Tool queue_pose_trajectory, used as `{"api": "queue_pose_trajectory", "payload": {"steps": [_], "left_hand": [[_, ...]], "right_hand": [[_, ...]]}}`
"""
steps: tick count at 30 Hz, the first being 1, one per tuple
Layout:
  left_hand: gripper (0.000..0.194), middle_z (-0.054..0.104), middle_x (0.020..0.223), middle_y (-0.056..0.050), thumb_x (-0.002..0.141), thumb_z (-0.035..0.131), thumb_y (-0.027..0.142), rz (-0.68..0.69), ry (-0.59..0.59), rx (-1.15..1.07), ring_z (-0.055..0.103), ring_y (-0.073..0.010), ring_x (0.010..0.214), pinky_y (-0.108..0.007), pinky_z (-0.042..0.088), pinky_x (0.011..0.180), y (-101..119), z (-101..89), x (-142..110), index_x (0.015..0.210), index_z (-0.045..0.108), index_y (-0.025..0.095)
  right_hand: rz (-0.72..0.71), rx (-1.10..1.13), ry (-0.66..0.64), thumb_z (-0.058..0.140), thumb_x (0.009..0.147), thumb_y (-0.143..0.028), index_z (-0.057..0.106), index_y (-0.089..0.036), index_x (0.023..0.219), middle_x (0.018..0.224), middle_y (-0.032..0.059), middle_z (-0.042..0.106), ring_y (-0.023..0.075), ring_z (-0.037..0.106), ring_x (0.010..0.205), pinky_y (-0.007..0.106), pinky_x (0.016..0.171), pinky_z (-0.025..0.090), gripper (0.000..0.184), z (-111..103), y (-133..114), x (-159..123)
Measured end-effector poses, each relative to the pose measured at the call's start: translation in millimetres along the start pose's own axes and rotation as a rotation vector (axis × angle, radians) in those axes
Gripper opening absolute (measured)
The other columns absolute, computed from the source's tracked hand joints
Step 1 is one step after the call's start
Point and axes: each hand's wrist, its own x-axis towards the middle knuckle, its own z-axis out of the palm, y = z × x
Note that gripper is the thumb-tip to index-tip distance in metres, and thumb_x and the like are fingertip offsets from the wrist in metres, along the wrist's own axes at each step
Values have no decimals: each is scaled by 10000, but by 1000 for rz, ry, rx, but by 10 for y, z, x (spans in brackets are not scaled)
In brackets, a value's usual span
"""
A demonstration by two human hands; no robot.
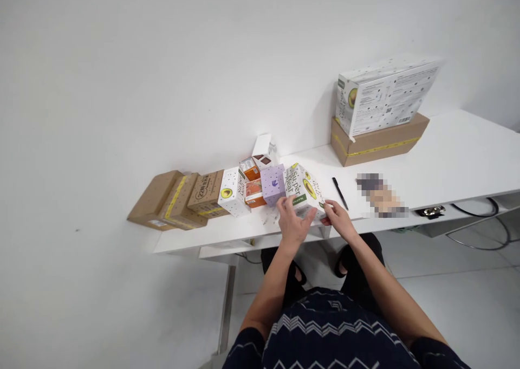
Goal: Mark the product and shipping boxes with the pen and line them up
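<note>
A white Super Meal box (pixel 299 179) with avocado pictures and a green label sits tilted at the table's front edge. My left hand (pixel 293 224) grips its left side and near face, thumb and fingers spread around the lower corner. My right hand (pixel 339 219) pinches its near right corner, with the fingertips partly hidden by the box. Just left of it stands a purple dotted box (pixel 271 185), close to my left fingers. Beyond my right hand lies a black pen (pixel 339 192).
Left along the white table (pixel 455 152) are orange boxes (pixel 254 191), another avocado box (pixel 232 191) and several brown cartons (pixel 206 193). At the back right, a large white box (pixel 385 98) rests on a brown carton (pixel 379 144). A blurred patch (pixel 381 195) covers something near the front edge.
</note>
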Motion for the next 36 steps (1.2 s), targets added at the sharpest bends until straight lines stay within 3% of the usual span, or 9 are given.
{"api": "queue_pose_trajectory", "payload": {"steps": [5, 9, 14, 19, 22, 25, 28, 32, 36], "left_hand": [[435, 428, 1148, -135, 768, 640, 401, 7, 42, 51, 519, -275, 1096, -401, 517, 817, 118, 9, 91, 1129, 535, 182], [419, 466, 1116, -118, 774, 643, 377, 43, 159, -119, 501, -249, 1108, -428, 458, 942, -26, -160, 50, 1122, 521, 180], [470, 476, 1144, -126, 840, 551, 475, -128, 350, -272, 512, -224, 1083, -388, 459, 918, -405, -444, 166, 1193, 474, 175], [527, 346, 1299, -209, 844, 543, 472, -126, 480, 134, 330, -330, 1281, -524, 285, 1067, -707, -611, 374, 1227, 515, 111], [480, 349, 1306, -211, 852, 553, 379, 5, 550, 206, 331, -314, 1288, -507, 312, 1058, -724, -569, 337, 1248, 505, 112], [312, 448, 1206, -181, 864, 528, 253, 191, 535, 149, 455, -264, 1179, -450, 416, 978, -655, -440, 233, 1151, 561, 135], [241, 542, 1077, -137, 842, 522, 135, 382, 424, 82, 533, -229, 1064, -426, 457, 923, -551, -288, 180, 1069, 597, 161], [277, 589, 992, -106, 830, 497, 68, 462, 297, -12, 566, -211, 994, -412, 476, 889, -388, -94, 221, 1060, 604, 178], [269, 598, 969, -94, 826, 491, 60, 465, 195, -96, 565, -193, 960, -380, 491, 854, -212, 112, 262, 1033, 618, 176]], "right_hand": [[-3, 278, 73, 598, 735, -597, 515, -169, 1172, 816, 40, 659, 162, 647, 581, 322, 586, 561, 617, 99, 8, -92], [-156, 179, 109, 599, 763, -573, 523, -178, 1219, 1023, 102, 662, 139, 626, 580, 319, 589, 548, 608, 81, -268, -213], [-380, -7, 33, 537, 837, -477, 587, -221, 1194, 1067, 78, 672, 152, 630, 633, 332, 663, 538, 442, 332, -775, -106], [-463, 18, -177, 507, 844, -360, 607, -216, 1182, 1048, 47, 696, 191, 658, 864, 354, 821, 524, 381, 802, -909, 175], [-451, 69, -263, 513, 837, -341, 617, -225, 1149, 1103, 32, 682, 189, 648, 932, 367, 858, 513, 349, 835, -818, 296], [-433, 4, -133, 546, 815, -359, 639, -215, 1074, 980, 41, 699, 193, 643, 846, 387, 816, 514, 310, 503, -771, 494], [-518, 2, 266, 544, 799, -397, 629, -193, 967, 896, 52, 661, 188, 617, 783, 392, 773, 504, 277, -162, -943, 806], [-719, -105, 848, 576, 813, -461, 548, -189, 1101, 1076, 84, 548, 224, 542, 975, 450, 871, 442, 397, -1218, -1568, 1200], [-639, -227, 1013, 547, 858, -539, 395, -196, 1314, 1316, 167, 383, 241, 377, 1150, 461, 1025, 296, 591, -2054, -2192, 1601]]}}
